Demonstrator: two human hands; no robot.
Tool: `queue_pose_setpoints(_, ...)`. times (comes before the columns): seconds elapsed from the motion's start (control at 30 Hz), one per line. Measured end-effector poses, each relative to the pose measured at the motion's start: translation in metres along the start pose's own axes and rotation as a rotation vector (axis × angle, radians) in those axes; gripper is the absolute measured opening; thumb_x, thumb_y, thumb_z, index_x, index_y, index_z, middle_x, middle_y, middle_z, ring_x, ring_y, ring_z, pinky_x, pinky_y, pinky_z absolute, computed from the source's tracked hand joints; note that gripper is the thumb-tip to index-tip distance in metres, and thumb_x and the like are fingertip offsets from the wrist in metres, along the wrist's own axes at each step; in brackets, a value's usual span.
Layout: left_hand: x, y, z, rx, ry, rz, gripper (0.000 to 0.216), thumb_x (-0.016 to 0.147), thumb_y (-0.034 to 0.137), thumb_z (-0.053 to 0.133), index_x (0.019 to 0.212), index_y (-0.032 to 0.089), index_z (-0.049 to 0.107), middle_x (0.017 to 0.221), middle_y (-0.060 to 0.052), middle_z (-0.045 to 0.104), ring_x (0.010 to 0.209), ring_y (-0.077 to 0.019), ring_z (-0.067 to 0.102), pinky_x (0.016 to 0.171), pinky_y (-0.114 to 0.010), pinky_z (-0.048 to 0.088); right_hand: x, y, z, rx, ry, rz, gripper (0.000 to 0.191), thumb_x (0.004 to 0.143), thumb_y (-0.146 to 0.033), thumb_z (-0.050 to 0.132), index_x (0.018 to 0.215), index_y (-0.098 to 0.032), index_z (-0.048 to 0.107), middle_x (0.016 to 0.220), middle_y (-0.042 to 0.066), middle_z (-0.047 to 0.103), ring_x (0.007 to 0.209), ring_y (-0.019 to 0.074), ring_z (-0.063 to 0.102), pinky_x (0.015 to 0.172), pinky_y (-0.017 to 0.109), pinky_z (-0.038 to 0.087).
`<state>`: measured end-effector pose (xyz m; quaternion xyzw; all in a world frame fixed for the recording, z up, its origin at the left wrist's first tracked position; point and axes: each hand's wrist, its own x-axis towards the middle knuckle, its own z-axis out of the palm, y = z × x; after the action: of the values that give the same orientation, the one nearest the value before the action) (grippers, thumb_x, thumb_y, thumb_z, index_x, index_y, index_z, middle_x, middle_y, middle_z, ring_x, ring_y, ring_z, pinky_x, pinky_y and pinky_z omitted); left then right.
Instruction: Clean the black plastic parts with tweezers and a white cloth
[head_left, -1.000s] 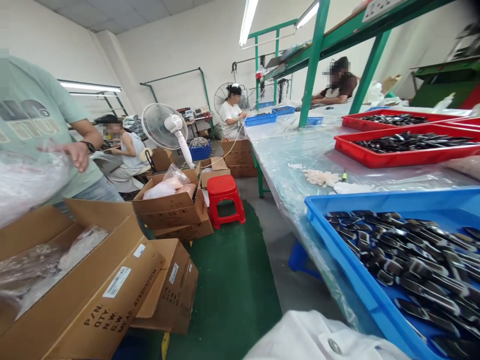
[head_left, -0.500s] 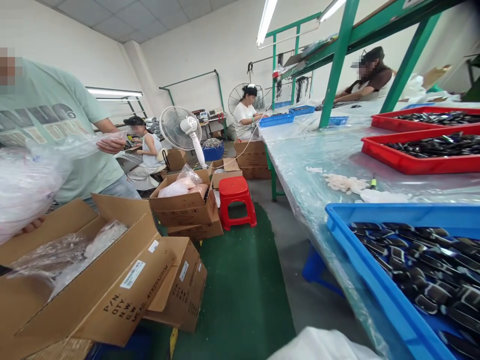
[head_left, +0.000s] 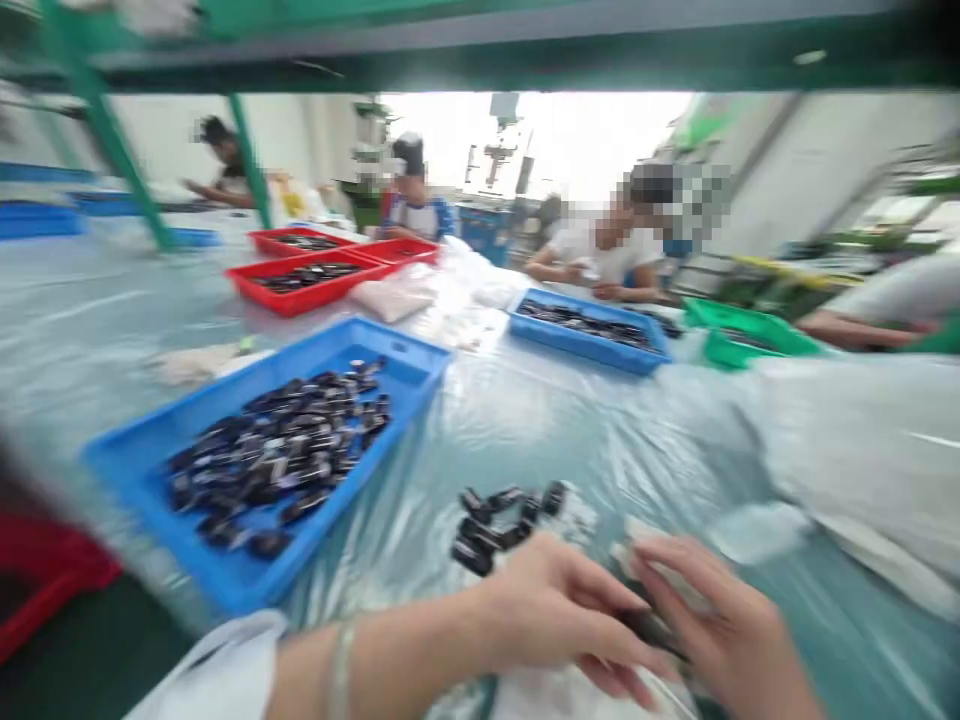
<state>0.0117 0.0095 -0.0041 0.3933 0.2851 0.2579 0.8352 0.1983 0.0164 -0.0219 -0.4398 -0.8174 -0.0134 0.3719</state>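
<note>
Low in the view, my left hand (head_left: 551,605) reaches in from the left, fingers closed on a small glossy black part (head_left: 651,628). Facing it on the right, my right hand (head_left: 739,625) is closed around a pale cloth (head_left: 639,545), whose edge shows at the fingertips. The black part lies between the two hands, and blur hides its exact shape. Just beyond my left hand, several black parts (head_left: 480,535) lie loose on the plastic-covered table (head_left: 480,410). Under the hands is some white material (head_left: 592,695), partly covered by them.
A blue tray (head_left: 397,365) of black parts stands at left. Farther back are red trays (head_left: 289,300), another blue tray (head_left: 592,345) and a green tray (head_left: 750,335). White bags (head_left: 862,430) lie at right. A green shelf beam (head_left: 480,60) crosses overhead. Several people sit around the table.
The view has swung right from the aisle, with its cartons and red stool, to the table. My two hands and the black part between them have come into view.
</note>
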Motion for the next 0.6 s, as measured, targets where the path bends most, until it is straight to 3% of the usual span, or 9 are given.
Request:
queue_pose_setpoints(0.1, 0.001, 0.008, 0.000, 0.114, 0.072, 0.027, 0.026, 0.059, 0.030, 0.072, 0.075, 0.010, 0.070, 0.071, -0.006, 0.069, 0.061, -0.0133, 0.064, 0.055, -0.020, 0.046, -0.001, 0.010, -0.005, -0.037, -0.128, 0.022, 0.015, 0.088, -0.023, 0.048, 0.079, -0.021, 0.060, 0.078, 0.002, 0.065, 0.076, 0.0156, 0.060, 0.068, 0.031, 0.050)
queue_pose_setpoints(0.27, -0.003, 0.016, -0.002, 0.130, 0.216, 0.052, 0.024, 0.063, 0.027, 0.070, 0.081, 0.011, 0.066, 0.082, -0.009, 0.071, 0.063, -0.0136, 0.066, 0.054, -0.017, 0.047, 0.008, 0.007, -0.016, 0.000, -0.260, 0.097, 0.016, 0.086, -0.017, 0.047, 0.086, -0.019, 0.063, 0.088, 0.006, 0.065, 0.083, 0.0183, 0.058, 0.073, 0.034, 0.047)
queue_pose_setpoints(0.43, 0.001, 0.013, 0.001, 0.163, 0.227, 0.037, 0.024, 0.066, 0.027, 0.068, 0.083, 0.010, 0.063, 0.081, -0.010, 0.071, 0.063, -0.0131, 0.066, 0.054, -0.017, 0.047, 0.010, -0.005, -0.043, 0.013, -0.498, 0.148, 0.018, 0.079, -0.010, 0.054, 0.064, -0.020, 0.059, 0.067, 0.000, 0.057, 0.065, 0.0131, 0.055, 0.055, 0.023, 0.044)
queue_pose_setpoints(0.6, 0.000, 0.012, 0.002, 0.189, 0.235, 0.030, 0.023, 0.068, 0.027, 0.066, 0.084, 0.011, 0.061, 0.084, -0.010, 0.070, 0.064, -0.0128, 0.066, 0.054, -0.017, 0.047, 0.005, -0.013, -0.040, -0.053, -0.585, 0.159, 0.021, 0.076, -0.006, 0.051, 0.059, -0.017, 0.052, 0.069, 0.003, 0.053, 0.070, 0.0164, 0.052, 0.060, 0.028, 0.044)
